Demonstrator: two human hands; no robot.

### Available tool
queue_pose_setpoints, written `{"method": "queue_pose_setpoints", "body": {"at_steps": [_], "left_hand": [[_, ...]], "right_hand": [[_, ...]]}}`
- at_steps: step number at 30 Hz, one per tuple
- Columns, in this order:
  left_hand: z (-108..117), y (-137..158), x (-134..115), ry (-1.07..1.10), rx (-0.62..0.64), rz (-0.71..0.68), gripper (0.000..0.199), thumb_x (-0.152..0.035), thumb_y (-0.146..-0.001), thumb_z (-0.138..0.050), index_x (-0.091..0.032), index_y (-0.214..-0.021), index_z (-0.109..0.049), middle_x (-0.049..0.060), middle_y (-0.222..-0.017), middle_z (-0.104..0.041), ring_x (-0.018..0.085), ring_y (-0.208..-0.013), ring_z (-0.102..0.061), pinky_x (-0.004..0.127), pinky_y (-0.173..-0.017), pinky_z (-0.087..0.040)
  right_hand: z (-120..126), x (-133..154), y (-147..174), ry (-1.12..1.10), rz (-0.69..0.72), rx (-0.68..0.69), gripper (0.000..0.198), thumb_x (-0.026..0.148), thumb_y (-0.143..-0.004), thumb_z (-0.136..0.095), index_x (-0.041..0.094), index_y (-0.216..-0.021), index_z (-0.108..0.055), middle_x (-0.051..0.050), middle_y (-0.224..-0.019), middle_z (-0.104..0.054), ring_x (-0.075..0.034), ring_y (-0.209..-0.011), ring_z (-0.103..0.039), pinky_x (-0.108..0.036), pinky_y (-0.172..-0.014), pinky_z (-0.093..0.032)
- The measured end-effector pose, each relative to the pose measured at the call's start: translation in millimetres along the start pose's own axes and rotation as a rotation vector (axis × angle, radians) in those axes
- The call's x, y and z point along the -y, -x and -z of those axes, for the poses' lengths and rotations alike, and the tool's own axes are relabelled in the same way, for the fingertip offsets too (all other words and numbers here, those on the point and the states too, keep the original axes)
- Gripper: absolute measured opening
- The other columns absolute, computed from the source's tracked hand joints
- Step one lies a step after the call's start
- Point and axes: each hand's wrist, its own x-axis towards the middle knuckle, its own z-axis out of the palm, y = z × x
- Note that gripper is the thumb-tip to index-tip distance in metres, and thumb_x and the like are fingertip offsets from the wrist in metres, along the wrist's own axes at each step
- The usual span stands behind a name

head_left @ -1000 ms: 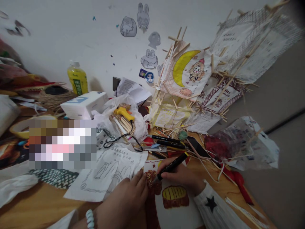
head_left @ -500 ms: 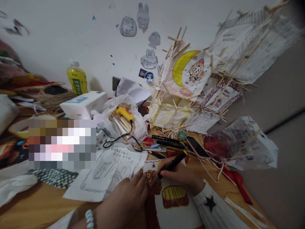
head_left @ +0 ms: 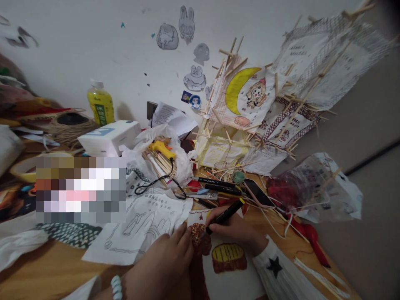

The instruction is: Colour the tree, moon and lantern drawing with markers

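My right hand (head_left: 235,228) grips a black marker (head_left: 227,212) with a yellow end, its tip down on a white sheet (head_left: 223,285). On that sheet are a speckled brown-red shape, a yellow striped oval over a brown base and a brown-red border strip. The tip meets the brown-red shape. My left hand (head_left: 167,256) lies on the sheet's left side, fingers stretched out and resting beside the coloured shape; it holds nothing. A second white sheet (head_left: 128,248) with line drawings and writing lies left of it.
Several black markers (head_left: 217,183) and a phone (head_left: 258,192) lie beyond my right hand. A yellow glue gun (head_left: 162,149) rests on sticks in a plastic bag. Stick-framed paper panels (head_left: 239,93) lean at the wall. A bottle (head_left: 100,102) and white box (head_left: 109,137) stand back left.
The whole view has shifted very slightly. Both hands and the marker keep nearly the same places on the sheet.
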Motion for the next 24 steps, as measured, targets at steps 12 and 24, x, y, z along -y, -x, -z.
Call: {"method": "queue_pose_setpoints", "body": {"at_steps": [12, 24], "left_hand": [[-7.2, -0.6, -0.3, 0.019, -0.058, 0.002, 0.038, -0.003, -0.083, -0.047, -0.006, -0.119, -0.054, 0.022, -0.127, -0.051, 0.035, -0.119, -0.046, 0.04, -0.072, -0.058], [-7.2, -0.3, -0.3, 0.031, -0.077, 0.014, 0.038, 0.001, -0.081, -0.047, -0.007, -0.118, -0.055, 0.021, -0.122, -0.055, 0.033, -0.117, -0.05, 0.039, -0.072, -0.058]], "right_hand": [[0.6, 3.9, -2.6, 0.037, -0.003, -0.184, 0.018, 0.035, -0.076, -0.06, 0.018, -0.071, -0.062, -0.002, -0.069, -0.06, -0.015, -0.066, -0.055, -0.027, -0.062, -0.045], [1.6, 7.5, -2.1, 0.191, 0.055, -0.135, 0.017, 0.033, -0.077, -0.059, 0.018, -0.073, -0.065, -0.003, -0.072, -0.063, -0.017, -0.07, -0.058, -0.029, -0.066, -0.045]]}}
